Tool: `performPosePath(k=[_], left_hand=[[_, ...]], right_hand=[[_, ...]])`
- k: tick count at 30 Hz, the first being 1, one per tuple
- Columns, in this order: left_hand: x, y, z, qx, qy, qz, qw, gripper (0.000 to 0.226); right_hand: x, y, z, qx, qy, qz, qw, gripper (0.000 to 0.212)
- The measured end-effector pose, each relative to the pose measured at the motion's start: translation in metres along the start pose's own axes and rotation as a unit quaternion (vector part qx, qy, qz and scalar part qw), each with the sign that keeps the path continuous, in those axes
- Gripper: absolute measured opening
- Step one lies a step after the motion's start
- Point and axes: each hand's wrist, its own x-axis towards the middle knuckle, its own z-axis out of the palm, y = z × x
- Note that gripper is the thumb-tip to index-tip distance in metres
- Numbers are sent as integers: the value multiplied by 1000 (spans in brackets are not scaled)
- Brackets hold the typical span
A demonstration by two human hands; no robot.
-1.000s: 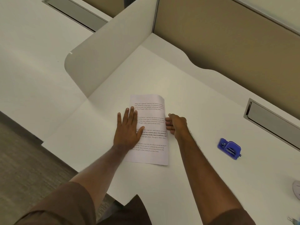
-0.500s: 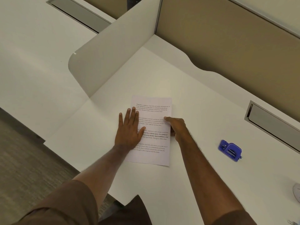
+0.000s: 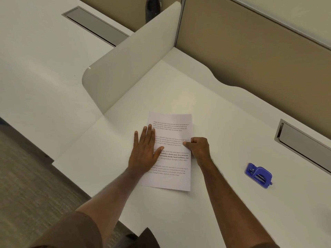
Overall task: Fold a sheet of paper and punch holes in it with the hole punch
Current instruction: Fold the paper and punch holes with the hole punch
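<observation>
A printed sheet of paper (image 3: pixel 172 158) lies flat on the white desk (image 3: pixel 223 140) as a narrow upright rectangle with its text facing up. My left hand (image 3: pixel 146 151) lies flat and open on the paper's left edge, palm down, half on the desk. My right hand (image 3: pixel 198 148) is curled into a fist at the middle of the paper's right edge, with the thumb tip pressed on the sheet. The blue hole punch (image 3: pixel 258 175) sits on the desk to the right of the paper, clear of both hands.
A white divider panel (image 3: pixel 129 65) rises at the back left, and a tan partition wall (image 3: pixel 259 56) runs along the back. A grey cable slot (image 3: pixel 304 144) is set into the desk at far right. The desk's front edge runs near my body.
The paper's right side, curled up a second ago, now lies flat. My right hand has gone from holding that edge to pressing on it. My left hand has stayed in place.
</observation>
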Motion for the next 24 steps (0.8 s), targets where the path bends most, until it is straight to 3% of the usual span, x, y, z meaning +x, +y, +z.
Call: performPosePath(k=[4,8,13,17,21,24], left_hand=[[-2,-2,-6,-88,36,9,995,79],[-4,-5,-15,-261,56,-34,963,70],[-14,-6,-30,-460,133,-154,864,48],[-21,5,-36,-554,166,-208,789,42],[-21,23,-41,-652,196,-275,678,54],[-18,48,-46,-721,153,-313,599,55]], right_hand=[[1,0,-2,36,-6,8,999,28],[-3,1,-6,79,-6,42,996,12],[-11,9,-16,110,10,58,992,14],[-19,13,-33,157,28,73,985,33],[-25,16,-56,237,59,80,966,18],[-34,15,-77,285,87,84,951,9]])
